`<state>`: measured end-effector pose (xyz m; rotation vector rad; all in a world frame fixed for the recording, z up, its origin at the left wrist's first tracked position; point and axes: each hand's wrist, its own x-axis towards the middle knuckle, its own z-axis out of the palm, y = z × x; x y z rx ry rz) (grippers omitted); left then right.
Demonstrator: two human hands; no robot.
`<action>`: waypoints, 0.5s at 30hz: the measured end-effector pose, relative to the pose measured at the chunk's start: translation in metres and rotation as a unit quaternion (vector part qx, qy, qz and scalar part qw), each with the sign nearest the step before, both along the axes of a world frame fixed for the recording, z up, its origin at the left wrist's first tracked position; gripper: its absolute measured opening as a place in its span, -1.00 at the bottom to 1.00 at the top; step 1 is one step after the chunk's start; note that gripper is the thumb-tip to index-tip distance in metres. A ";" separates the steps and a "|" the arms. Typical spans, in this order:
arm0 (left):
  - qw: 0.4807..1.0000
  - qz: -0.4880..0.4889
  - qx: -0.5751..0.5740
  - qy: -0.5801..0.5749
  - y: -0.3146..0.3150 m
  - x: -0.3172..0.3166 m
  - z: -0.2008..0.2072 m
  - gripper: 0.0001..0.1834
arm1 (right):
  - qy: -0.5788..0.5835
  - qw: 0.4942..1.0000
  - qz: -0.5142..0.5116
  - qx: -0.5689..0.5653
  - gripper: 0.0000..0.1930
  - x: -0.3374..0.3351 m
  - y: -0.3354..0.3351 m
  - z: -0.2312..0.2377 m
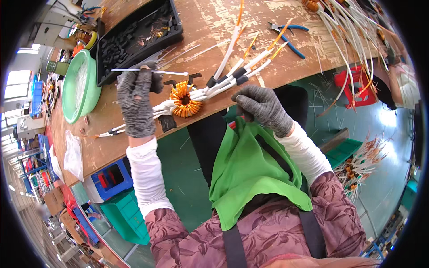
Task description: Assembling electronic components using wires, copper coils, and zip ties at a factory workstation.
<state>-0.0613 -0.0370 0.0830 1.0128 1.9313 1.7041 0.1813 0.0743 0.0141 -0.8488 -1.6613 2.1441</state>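
My left hand [136,105], in a grey knitted glove, pinches a white cable tie [172,73] that lies crosswise above the table. Just to its right, a ring-shaped coil [193,107] wound with copper-coloured wire rests near the table's front edge. White-sleeved leads [225,83] with black tube pieces run from the coil to the upper right, ending in orange tips; other leads pass left beneath my left wrist. My right hand [263,107], gloved alike, is curled closed beside the leads at the table edge. What its fingers hold, if anything, is hidden.
A black tray [100,73] of small black pieces and a green basin [66,100] stand at the left. Blue-handled pliers [292,44] lie at the back. More coils with white leads [339,27] hang over the right edge, above a red stool [357,87].
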 end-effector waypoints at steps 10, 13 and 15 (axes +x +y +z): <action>0.994 -0.086 0.064 0.004 -0.004 0.086 -0.036 -0.83 | 0.101 0.953 -0.088 -0.272 -0.73 -0.004 0.016 -0.013; 0.992 -0.071 0.066 0.077 -0.003 0.095 -0.047 -0.88 | 0.126 0.942 -0.115 -0.288 -0.80 -0.017 0.015 -0.024; 0.973 -0.066 0.096 0.201 0.003 0.095 -0.057 -0.90 | 0.117 0.943 -0.122 -0.285 -0.81 -0.017 0.013 -0.033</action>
